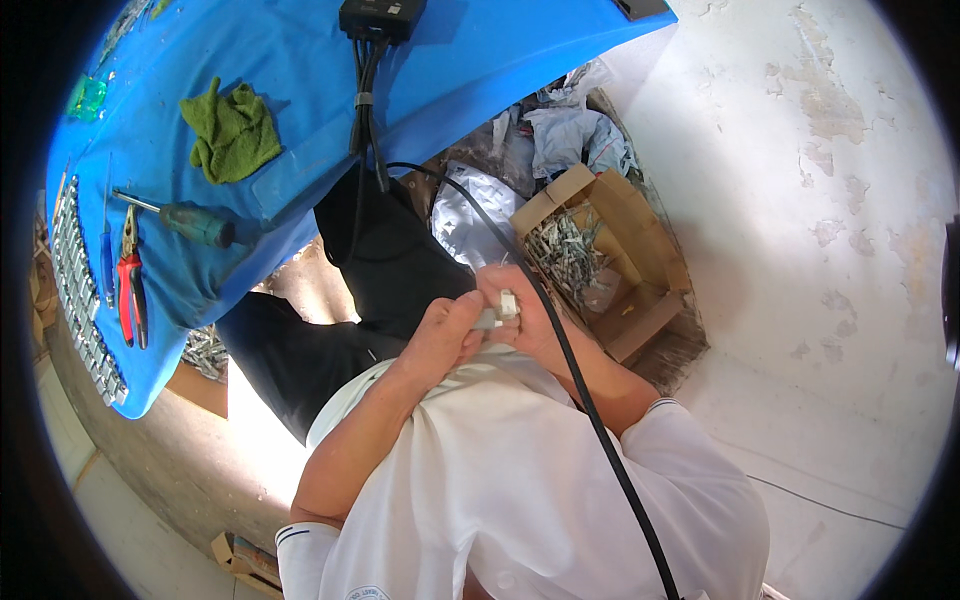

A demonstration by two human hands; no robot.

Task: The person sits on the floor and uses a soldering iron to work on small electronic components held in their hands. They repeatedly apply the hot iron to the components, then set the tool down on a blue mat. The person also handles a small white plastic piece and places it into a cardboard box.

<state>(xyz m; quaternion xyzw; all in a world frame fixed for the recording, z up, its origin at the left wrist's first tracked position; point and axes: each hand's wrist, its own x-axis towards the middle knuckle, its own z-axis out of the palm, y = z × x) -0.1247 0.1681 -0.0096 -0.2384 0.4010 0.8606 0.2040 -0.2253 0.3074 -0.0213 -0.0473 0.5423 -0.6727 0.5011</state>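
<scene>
In the head view, my left hand (445, 335) is closed in front of my lap, gripping a small grey piece (488, 321) with its thumb and fingers. Against it, my right hand (515, 310) is closed round a small white part (508, 303), with a thin pale strand sticking up near its fingers. The two hands are close together over my white shirt. A thick black cable (552, 305) arcs down past my right hand and over the shirt.
A blue-covered table (280, 60) bears a black box (380, 15) with cables, a green cloth (228, 135), a screwdriver (200, 223), red-handled pliers (133, 295) and a row of metal pieces (85, 295). At right lie a cardboard box of metal strips (630, 230), bags and a peeling wall.
</scene>
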